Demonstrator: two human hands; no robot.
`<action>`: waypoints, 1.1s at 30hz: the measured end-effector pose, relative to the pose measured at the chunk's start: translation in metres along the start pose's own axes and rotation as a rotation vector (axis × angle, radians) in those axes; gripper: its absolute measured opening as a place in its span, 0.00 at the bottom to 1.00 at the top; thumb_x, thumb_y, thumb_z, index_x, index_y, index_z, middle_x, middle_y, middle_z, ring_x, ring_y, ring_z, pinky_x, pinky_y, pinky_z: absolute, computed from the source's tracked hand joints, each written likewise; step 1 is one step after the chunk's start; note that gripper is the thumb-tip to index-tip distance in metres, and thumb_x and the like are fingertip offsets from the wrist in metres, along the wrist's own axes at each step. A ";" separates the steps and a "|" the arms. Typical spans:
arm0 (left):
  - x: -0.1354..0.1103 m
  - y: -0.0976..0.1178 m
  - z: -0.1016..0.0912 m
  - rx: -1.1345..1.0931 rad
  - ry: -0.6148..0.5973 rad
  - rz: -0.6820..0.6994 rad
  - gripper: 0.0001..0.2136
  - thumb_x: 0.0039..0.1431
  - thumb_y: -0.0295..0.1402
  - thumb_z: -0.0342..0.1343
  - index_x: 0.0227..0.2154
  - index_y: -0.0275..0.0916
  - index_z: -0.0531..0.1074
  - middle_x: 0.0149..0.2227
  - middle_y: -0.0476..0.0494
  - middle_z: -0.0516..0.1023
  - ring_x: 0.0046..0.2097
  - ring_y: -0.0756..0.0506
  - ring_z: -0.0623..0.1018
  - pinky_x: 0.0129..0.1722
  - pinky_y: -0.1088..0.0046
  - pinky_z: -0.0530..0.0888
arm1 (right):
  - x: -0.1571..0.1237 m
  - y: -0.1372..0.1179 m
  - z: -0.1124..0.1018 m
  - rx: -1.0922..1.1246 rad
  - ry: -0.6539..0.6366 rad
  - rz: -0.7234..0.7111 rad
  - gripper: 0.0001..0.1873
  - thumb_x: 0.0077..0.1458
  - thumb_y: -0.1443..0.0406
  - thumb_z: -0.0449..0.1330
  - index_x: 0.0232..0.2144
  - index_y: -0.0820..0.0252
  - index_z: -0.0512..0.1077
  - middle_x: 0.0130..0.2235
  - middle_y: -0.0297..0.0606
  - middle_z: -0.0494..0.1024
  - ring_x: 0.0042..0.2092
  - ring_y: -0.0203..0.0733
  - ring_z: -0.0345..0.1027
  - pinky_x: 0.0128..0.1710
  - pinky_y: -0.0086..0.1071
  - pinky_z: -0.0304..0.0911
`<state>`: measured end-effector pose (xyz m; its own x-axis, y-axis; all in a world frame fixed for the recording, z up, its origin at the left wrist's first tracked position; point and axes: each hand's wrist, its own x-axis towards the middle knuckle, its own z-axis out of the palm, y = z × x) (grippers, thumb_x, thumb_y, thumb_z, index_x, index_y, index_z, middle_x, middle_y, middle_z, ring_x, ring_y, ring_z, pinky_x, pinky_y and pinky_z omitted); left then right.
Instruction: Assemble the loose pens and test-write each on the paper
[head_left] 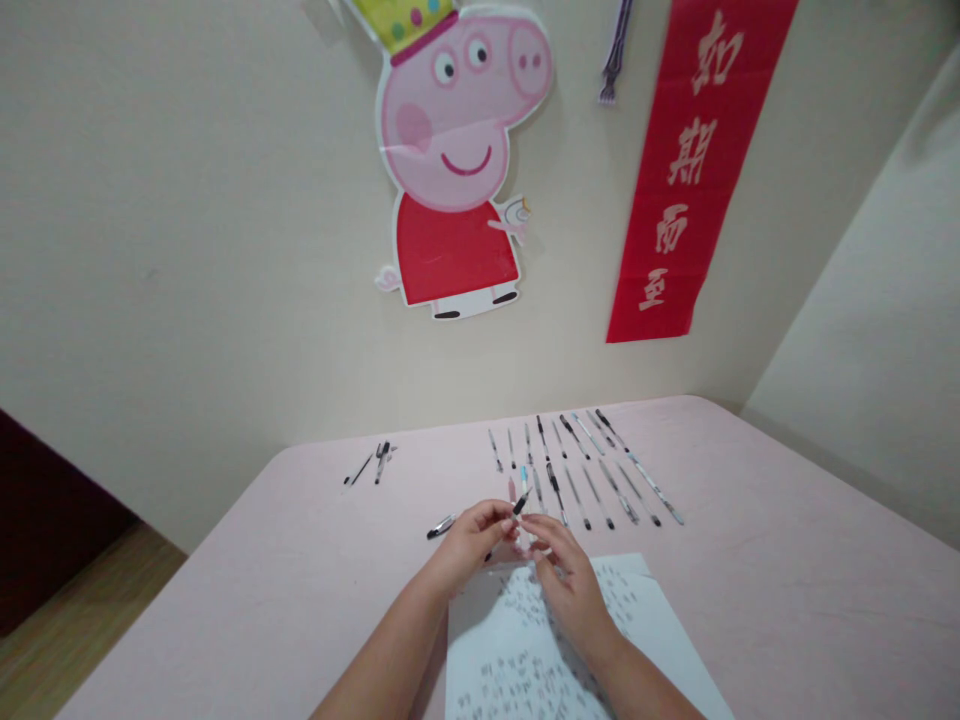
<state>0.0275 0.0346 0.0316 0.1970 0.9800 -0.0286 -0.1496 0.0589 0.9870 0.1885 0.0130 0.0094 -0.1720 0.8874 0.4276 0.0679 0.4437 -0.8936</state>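
Observation:
My left hand [474,540] is closed around a slim pen with a black grip [520,503], its tip pointing up and away. Facing it, my right hand [570,580] has its fingers bent in, with the fingertips at the same pen; the pen's lower part is mostly hidden by the fingers. Both hands are just above the far edge of a white sheet with handwriting [517,690]. Left of my left hand lies a short black and silver pen piece [441,527], partly covered by the hand.
Beyond my hands, several pens [555,490] lie in two rows on the pink table [300,580]. A small group of black pen parts [382,462] lies at the far left. Behind the table, the wall carries a cartoon pig cutout [457,240] and a red banner [690,200].

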 end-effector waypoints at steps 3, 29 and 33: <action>-0.002 0.001 0.005 -0.125 0.054 -0.015 0.17 0.43 0.42 0.66 0.31 0.35 0.71 0.29 0.48 0.73 0.33 0.50 0.72 0.36 0.74 0.68 | 0.001 0.001 0.001 -0.027 0.037 0.000 0.12 0.53 0.70 0.53 0.38 0.57 0.73 0.43 0.42 0.74 0.44 0.44 0.68 0.38 0.32 0.66; 0.038 0.021 -0.140 1.291 0.635 0.059 0.14 0.54 0.24 0.47 0.41 0.33 0.73 0.48 0.33 0.75 0.53 0.41 0.71 0.55 0.62 0.62 | 0.000 0.006 0.010 -0.042 -0.088 0.290 0.10 0.52 0.60 0.55 0.27 0.61 0.69 0.25 0.34 0.69 0.27 0.37 0.61 0.26 0.29 0.56; 0.041 0.026 -0.174 1.514 0.634 0.009 0.12 0.55 0.23 0.46 0.36 0.31 0.74 0.45 0.30 0.75 0.52 0.38 0.71 0.55 0.61 0.60 | 0.001 0.006 0.010 -0.051 -0.086 0.291 0.09 0.52 0.61 0.55 0.26 0.61 0.68 0.24 0.34 0.69 0.27 0.37 0.61 0.26 0.29 0.55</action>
<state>-0.1374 0.1093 0.0285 -0.2607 0.9183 0.2979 0.9543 0.1984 0.2237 0.1790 0.0151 0.0029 -0.2203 0.9654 0.1396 0.1754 0.1800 -0.9679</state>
